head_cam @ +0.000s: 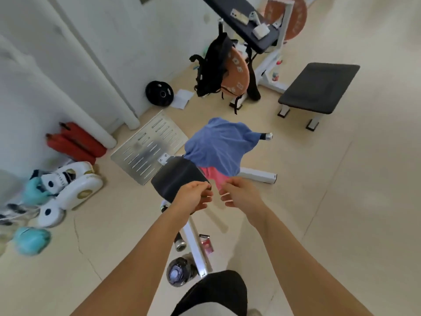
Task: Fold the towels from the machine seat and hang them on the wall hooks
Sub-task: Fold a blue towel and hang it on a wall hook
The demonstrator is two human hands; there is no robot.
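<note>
2 hands, left hand [193,197] and right hand [239,195], hover empty, fingers loosely curled; best pinch the crumpled blue cloth towel [218,147] by 2 corners.

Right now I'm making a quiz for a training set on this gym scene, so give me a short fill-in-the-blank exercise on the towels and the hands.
1. The blue towel lies on top of a ____ towel.
2. The black weight plate lies on the floor near the ____.
3. Both the left hand and the right hand reach toward the towels, holding ____ towel yet.

Missing words: pink; wall; no
</note>
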